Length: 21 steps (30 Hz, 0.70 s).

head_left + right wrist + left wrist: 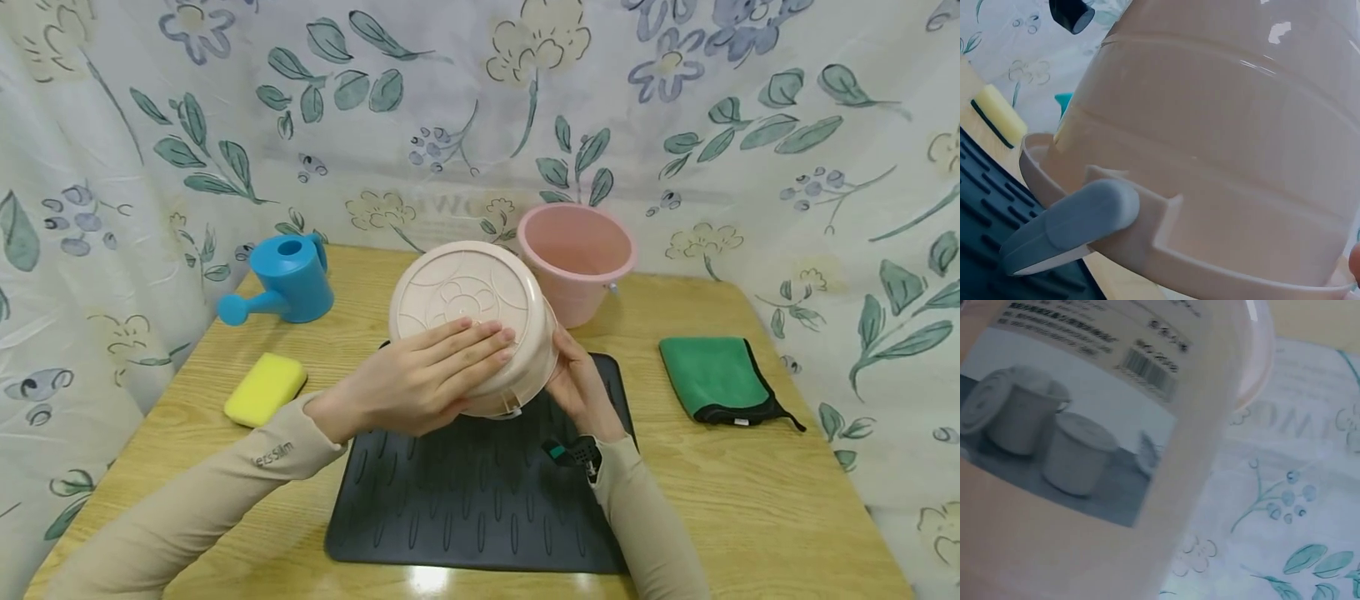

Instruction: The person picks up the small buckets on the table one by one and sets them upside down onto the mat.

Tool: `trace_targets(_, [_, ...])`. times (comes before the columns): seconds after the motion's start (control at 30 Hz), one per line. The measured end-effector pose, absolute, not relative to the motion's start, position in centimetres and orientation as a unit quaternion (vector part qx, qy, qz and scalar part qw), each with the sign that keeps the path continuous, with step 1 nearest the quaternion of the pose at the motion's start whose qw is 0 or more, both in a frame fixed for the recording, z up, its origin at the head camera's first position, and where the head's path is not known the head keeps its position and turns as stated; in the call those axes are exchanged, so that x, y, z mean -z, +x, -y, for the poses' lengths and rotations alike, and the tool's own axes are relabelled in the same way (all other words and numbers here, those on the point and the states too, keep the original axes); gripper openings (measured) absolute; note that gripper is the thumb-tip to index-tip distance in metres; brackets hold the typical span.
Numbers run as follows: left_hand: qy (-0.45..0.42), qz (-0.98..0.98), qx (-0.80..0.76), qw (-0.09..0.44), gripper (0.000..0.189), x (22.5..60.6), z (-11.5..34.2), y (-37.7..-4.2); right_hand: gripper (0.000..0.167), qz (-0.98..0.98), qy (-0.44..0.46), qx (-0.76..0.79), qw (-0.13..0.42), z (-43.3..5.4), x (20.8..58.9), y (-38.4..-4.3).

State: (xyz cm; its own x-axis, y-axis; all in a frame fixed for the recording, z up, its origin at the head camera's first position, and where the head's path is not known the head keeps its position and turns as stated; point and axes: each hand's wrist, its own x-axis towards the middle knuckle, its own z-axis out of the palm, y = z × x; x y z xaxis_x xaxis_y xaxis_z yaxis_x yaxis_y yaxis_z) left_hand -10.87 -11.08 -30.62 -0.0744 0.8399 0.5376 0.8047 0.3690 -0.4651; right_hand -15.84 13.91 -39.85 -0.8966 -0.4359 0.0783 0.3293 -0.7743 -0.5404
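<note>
At the centre of the head view, a pale beige bucket (pixel 461 287) is held tilted above a black ribbed mat (pixel 480 508) on a wooden table (pixel 750 517), its flower-embossed base facing the viewer. The person's left hand (pixel 431 375) lies across the base, fingers straight and together, pressing without gripping. The right hand (pixel 581 379) holds the bucket's rim at four o'clock, fingers partly hidden. The wrist views show a printed label (pixel 1079 419) and a grey handle (pixel 1072 225) on the bucket. Around it: a pink bucket (pixel 573 300) at two o'clock, green cloth (pixel 708 379) between three and four, yellow sponge (pixel 266 389) between eight and nine, blue watering can (pixel 296 287) near ten.
</note>
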Motion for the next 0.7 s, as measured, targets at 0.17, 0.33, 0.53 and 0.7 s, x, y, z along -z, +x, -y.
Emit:
trace_targets(0.17, [-0.563,0.735,-0.027,0.378,0.048,30.5,11.1,-10.3,0.040,-0.288,-0.090,0.935,0.185,-13.8,40.1,-15.5])
trace_targets(0.33, [-0.574,0.720,-0.034,0.389,0.050,29.5,10.8,-9.6,0.037,-0.311,-0.098,0.929,0.175,-13.3,39.6,-14.9])
trace_targets(0.53, [-0.577,0.710,-0.047,0.401,0.048,27.6,11.1,-9.0,0.040,-0.287,-0.108,0.935,0.177,-12.0,38.5,-14.5])
trace_targets(0.7, [-0.575,0.708,-0.052,0.407,0.045,26.2,11.6,-8.6,0.040,-0.251,-0.099,0.942,0.198,-10.6,38.0,-14.2])
